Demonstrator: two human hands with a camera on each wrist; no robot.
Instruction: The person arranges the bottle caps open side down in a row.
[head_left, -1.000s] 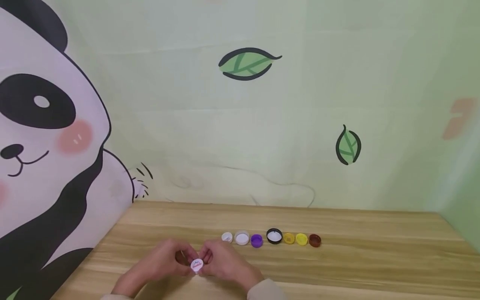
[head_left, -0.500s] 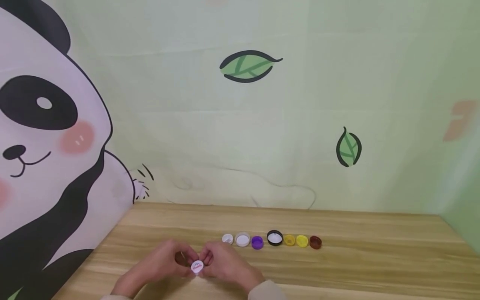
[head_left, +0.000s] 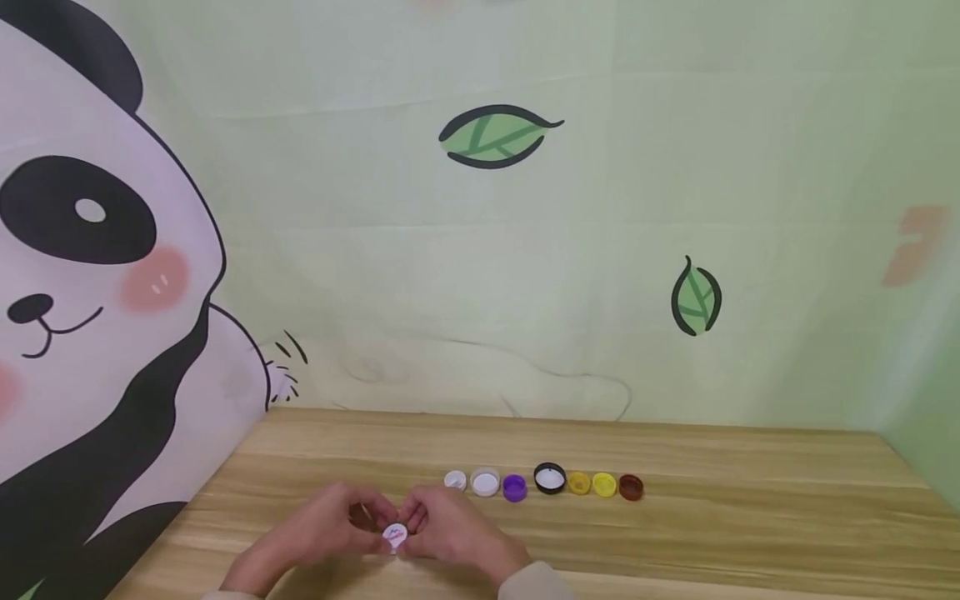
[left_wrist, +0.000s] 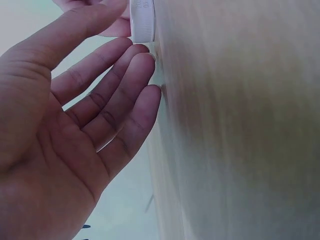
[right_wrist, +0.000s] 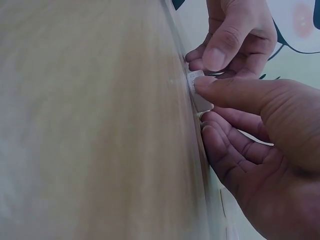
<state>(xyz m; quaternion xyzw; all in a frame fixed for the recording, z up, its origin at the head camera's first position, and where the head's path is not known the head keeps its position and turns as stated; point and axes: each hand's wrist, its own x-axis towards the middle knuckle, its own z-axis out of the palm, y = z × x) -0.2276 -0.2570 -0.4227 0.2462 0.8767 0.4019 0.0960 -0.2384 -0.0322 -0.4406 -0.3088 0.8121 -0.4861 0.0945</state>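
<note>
A small round white cap (head_left: pixel 394 536) with printing on its top is held between both hands, low in the head view. My left hand (head_left: pixel 318 529) is on its left side, fingers bent, thumb and fingertips at the rim. From the right, my right hand (head_left: pixel 463 533) pinches it. The left wrist view shows the cap's ridged side (left_wrist: pixel 143 22) beside the thumb and fingertips of the left hand (left_wrist: pixel 75 125). In the right wrist view, the right hand's thumb (right_wrist: pixel 232 92) presses on the cap (right_wrist: pixel 200 95), whose underside is hidden.
Beyond the hands on the wooden table (head_left: pixel 750 517) stands a row: a small white cap (head_left: pixel 455 481), a larger white one (head_left: pixel 485 482), a purple one (head_left: pixel 514 488), a black-rimmed one (head_left: pixel 550 478), two yellowish ones (head_left: pixel 579 482) and a dark red one (head_left: pixel 631 487). A panda-printed cloth hangs behind.
Both hands stay around the cap, with hardly any movement. The whole head view has shifted slightly, so the scene sits a little lower in the picture.
</note>
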